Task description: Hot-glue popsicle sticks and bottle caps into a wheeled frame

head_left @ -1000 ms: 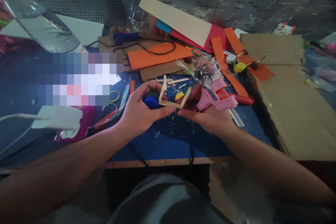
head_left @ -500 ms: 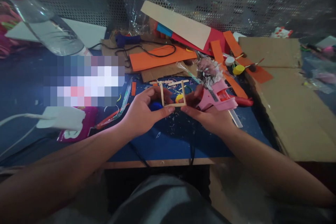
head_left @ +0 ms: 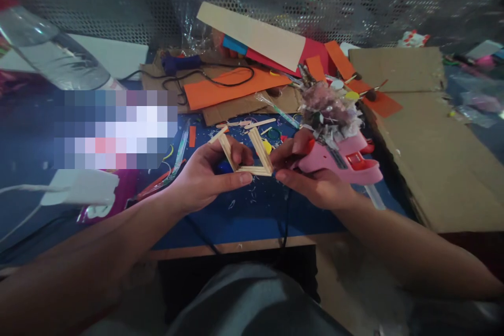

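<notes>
A small frame of pale wooden sticks [head_left: 255, 170] is held up over the blue table, its open side facing away from me. My left hand [head_left: 208, 170] pinches its left part between thumb and fingers. At the frame's right corner are the thumb and fingers of my right hand [head_left: 311, 178], which also holds a pink glue gun [head_left: 334, 160]. A fluffy bundle in clear wrap [head_left: 328, 107] overlaps the gun's upper side. Loose wooden sticks [head_left: 260, 124] and a yellow round piece [head_left: 266, 147] lie just beyond the frame.
A water bottle [head_left: 59, 58] leans in at the upper left, above a white adapter [head_left: 81, 187] with its cable. Orange paper [head_left: 232, 87] and a purple-handled tool [head_left: 181, 63] lie at the back. Cardboard [head_left: 441, 157] covers the right side.
The stick frame has turned and tilted, so its sides show more of their depth. The pink glue gun has shifted right and slightly down with my right hand. The view has moved a little.
</notes>
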The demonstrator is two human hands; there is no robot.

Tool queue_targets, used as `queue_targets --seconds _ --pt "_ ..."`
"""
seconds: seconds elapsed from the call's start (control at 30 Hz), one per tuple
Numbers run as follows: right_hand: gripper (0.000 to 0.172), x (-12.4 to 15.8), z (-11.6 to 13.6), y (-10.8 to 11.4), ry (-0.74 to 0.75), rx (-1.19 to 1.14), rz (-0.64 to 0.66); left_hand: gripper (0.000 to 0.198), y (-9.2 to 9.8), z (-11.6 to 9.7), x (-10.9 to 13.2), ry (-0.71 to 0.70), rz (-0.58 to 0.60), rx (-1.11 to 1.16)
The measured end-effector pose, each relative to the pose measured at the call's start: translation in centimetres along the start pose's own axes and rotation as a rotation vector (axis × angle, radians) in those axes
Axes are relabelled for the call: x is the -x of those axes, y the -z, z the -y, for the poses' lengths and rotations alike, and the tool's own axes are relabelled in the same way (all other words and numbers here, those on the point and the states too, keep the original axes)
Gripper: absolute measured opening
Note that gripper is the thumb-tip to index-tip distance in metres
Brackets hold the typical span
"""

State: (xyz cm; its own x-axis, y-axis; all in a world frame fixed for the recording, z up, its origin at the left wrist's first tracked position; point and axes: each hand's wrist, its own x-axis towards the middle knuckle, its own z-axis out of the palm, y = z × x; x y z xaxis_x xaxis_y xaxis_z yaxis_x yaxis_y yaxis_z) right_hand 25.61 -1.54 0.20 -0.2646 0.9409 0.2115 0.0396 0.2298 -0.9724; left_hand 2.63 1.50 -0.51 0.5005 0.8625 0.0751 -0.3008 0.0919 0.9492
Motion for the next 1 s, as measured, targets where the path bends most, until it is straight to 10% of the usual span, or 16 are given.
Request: queue_targets --seconds 0.63,1.0 --pt "0.035 0.0 0.2 -0.1 0.033 -0.035 0.013 0.032 1.3 0.9 0.3 -0.008 -0.002 -0.191" --pt "0.036 -0.9 -1.8 0.4 -0.064 -0.006 -0.212 0.035 1.0 0.7 -0.4 -0.11 -0.279 -0.38"
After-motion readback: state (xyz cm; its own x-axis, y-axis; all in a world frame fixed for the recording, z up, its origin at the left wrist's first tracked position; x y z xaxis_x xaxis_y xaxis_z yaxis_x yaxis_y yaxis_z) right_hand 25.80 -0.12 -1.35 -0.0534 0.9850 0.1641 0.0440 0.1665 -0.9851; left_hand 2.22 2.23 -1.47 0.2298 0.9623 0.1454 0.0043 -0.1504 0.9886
